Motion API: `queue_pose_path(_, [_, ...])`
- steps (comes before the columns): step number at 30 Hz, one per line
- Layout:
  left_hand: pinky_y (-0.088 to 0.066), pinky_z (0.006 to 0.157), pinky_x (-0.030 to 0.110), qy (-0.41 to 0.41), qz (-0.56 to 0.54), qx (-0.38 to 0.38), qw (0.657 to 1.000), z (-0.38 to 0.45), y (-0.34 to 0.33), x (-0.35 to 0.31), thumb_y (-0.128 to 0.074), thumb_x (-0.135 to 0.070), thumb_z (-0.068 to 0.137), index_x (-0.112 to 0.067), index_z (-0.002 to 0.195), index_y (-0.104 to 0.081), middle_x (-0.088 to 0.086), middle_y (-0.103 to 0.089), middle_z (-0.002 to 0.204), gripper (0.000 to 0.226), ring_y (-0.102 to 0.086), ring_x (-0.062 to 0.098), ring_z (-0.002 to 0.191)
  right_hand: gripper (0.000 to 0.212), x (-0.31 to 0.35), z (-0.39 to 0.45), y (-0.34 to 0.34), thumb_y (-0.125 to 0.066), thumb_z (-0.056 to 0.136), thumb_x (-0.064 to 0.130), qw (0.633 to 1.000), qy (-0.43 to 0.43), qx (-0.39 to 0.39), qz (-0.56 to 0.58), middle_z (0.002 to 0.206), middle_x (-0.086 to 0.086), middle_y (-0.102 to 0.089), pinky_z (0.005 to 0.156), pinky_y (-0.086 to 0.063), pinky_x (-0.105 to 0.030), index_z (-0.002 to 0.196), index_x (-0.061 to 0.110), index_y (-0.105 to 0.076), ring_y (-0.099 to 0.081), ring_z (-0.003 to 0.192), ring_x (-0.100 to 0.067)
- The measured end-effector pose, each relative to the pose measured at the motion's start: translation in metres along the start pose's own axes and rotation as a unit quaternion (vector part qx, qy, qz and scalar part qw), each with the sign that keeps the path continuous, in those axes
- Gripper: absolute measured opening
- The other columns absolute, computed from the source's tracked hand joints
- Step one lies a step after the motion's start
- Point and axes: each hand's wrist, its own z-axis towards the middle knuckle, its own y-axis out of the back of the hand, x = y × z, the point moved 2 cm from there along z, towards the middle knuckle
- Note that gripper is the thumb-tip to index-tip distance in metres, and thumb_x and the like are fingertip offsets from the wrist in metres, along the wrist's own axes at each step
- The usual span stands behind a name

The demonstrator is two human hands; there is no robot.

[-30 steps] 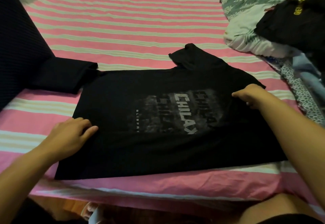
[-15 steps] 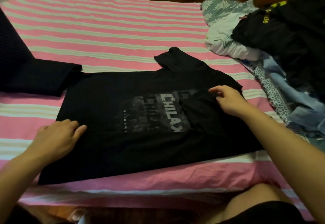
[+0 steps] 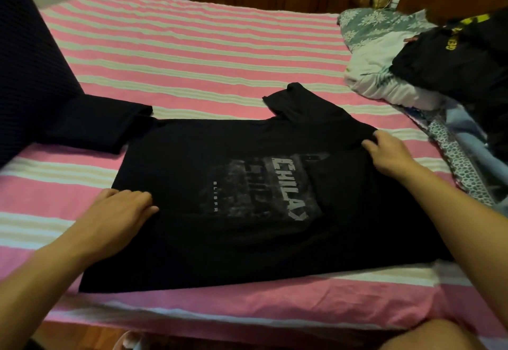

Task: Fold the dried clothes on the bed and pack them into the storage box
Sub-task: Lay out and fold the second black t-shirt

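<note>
A black T-shirt with a grey printed graphic lies spread print-side up across the near part of a bed covered in a pink-and-white striped sheet, its collar end toward the right and its hem toward the left. One sleeve sticks out flat on the far side. On the near side, a flap of the shirt's right portion is folded inward so that it covers the right end of the graphic.

The person's left hand rests palm down on the shirt near its hem edge, fingers loosely bent and lying flat against the cloth, gripping nothing that can be seen. The right hand sits at the shoulder end of the shirt, its fingers curled down onto the black fabric at the fold; whether they pinch the cloth or only press on it cannot be told from this angle. Both bare forearms reach in from the bottom of the view.

Just beyond the shirt's hem corner, a folded dark garment lies on the sheet, beside a tall dark navy shape at the left edge. On the right side of the bed, well apart from the left hand, sits a heap of unfolded clothes: a black piece with yellow lettering on top, white and grey floral fabric beneath, and pale blue and patterned cloth nearer the camera. A bare knee shows at the bottom right, below the mattress edge.
</note>
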Motion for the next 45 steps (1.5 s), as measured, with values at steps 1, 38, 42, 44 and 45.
queue_pose_path(1, [-0.037, 0.066, 0.037, 0.012, -0.013, -0.014, 1.000, 0.002, 0.003, 0.003, -0.034, -0.048, 0.101, -0.033, 0.071, -0.033, -0.013, -0.042, 0.060, 0.034, -0.051, 0.016, 0.056, 0.031, 0.005, 0.003, 0.006, -0.052, 0.102, 0.030, 0.999, 0.015, -0.038, 0.011, 0.121, -0.027, -0.060, 0.080, -0.038, -0.041, 0.118, 0.003, -0.056, -0.057, 0.111, -0.043])
queue_pose_path(38, [-0.044, 0.099, 0.050, 0.067, -0.218, 0.182, 0.957, 0.159, 0.006, -0.212, -0.044, -0.053, 0.102, -0.032, 0.125, -0.055, 0.001, -0.059, 0.126, 0.032, -0.054, 0.027, 0.120, 0.032, -0.106, -0.091, 0.031, -0.051, 0.102, 0.035, 0.989, -0.095, 0.006, -0.110, 0.099, -0.022, -0.068, 0.070, -0.037, -0.036, 0.078, 0.015, -0.058, -0.063, 0.096, -0.038])
queue_pose_path(42, [-0.044, 0.096, 0.047, 0.093, -0.220, 0.194, 0.951, 0.174, -0.013, -0.211, -0.052, -0.049, 0.100, -0.028, 0.089, -0.050, -0.001, -0.061, 0.108, 0.024, -0.058, 0.028, 0.110, 0.031, -0.109, -0.103, 0.029, -0.058, 0.100, 0.034, 0.976, -0.043, -0.103, -0.187, 0.086, -0.014, -0.067, 0.065, -0.038, -0.035, 0.087, 0.007, -0.067, -0.064, 0.083, -0.035])
queue_pose_path(44, [-0.045, 0.095, 0.047, 0.115, -0.222, 0.170, 0.953, 0.174, -0.017, -0.214, -0.050, -0.047, 0.101, -0.028, 0.089, -0.048, 0.001, -0.062, 0.109, 0.023, -0.058, 0.027, 0.109, 0.030, -0.110, -0.107, 0.027, -0.063, 0.097, 0.035, 0.974, -0.034, -0.144, -0.172, 0.080, -0.009, -0.061, 0.064, -0.035, -0.034, 0.084, 0.007, -0.065, -0.059, 0.077, -0.032])
queue_pose_path(45, [-0.045, 0.094, 0.046, 0.124, -0.213, 0.159, 0.956, 0.172, -0.017, -0.216, -0.048, -0.045, 0.102, -0.029, 0.094, -0.049, 0.002, -0.062, 0.112, 0.018, -0.057, 0.027, 0.109, 0.030, -0.111, -0.110, 0.029, -0.065, 0.094, 0.037, 0.976, -0.049, -0.158, -0.140, 0.079, -0.007, -0.059, 0.065, -0.036, -0.035, 0.083, 0.009, -0.065, -0.057, 0.078, -0.031])
